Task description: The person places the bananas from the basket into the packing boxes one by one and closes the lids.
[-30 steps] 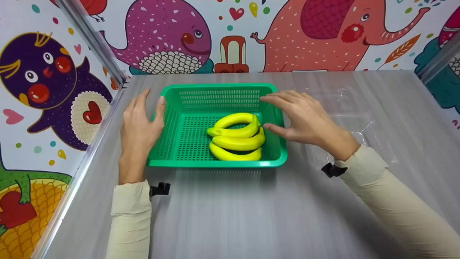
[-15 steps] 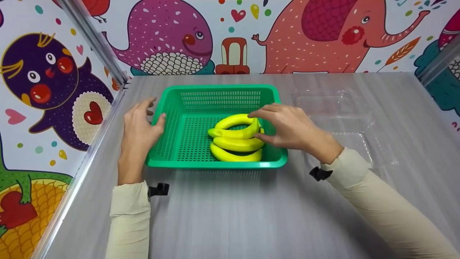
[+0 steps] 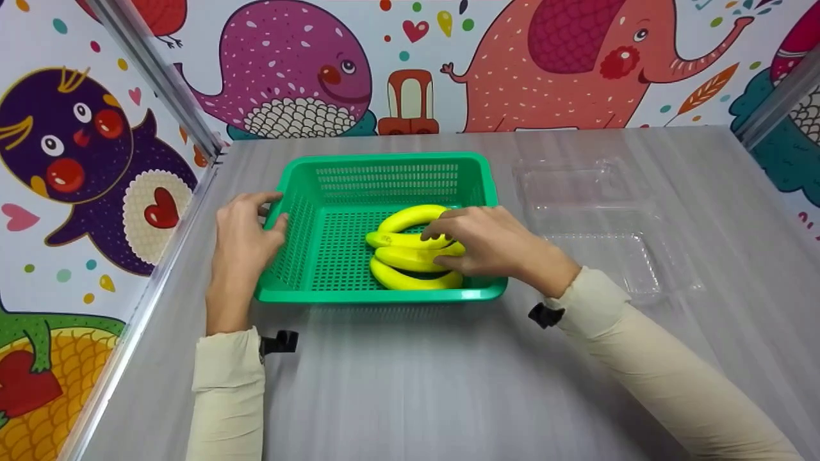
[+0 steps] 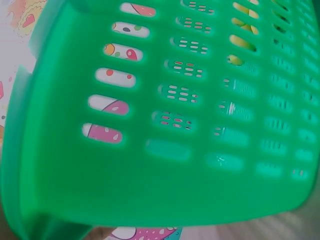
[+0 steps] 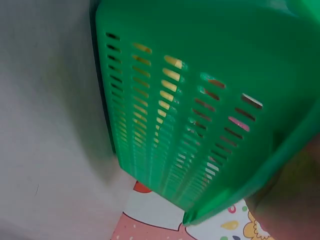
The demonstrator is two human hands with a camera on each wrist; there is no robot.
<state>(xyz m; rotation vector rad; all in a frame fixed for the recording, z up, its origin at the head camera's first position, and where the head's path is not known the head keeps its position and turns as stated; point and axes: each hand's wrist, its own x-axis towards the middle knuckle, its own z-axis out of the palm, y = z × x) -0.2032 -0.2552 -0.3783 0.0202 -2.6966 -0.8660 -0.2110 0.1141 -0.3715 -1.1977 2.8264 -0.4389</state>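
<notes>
Several yellow bananas [image 3: 410,259] lie in the right half of a green plastic basket [image 3: 381,294]. My right hand [image 3: 493,243] reaches over the basket's right rim. Its fingers curl down over the middle bananas, with the index fingertip on one and the thumb against the one below. The palm hides their right ends. At the left rim, my left hand [image 3: 243,234] grips the basket, its thumb inside the edge and its fingers outside. In the left wrist view the basket's slotted side [image 4: 90,185] fills most of the picture. The right wrist view shows the opposite side wall [image 5: 150,115].
A clear plastic box [image 3: 608,250] with its lid [image 3: 570,182] folded back lies to the right of the basket on the grey table [image 3: 397,384]. Walls with cartoon animals [image 3: 564,70] close off the back and left.
My right hand has moved left and down from above the right rim onto the bananas, its fingers bending. My left hand has lowered and closed on the left rim. The bananas stay put.
</notes>
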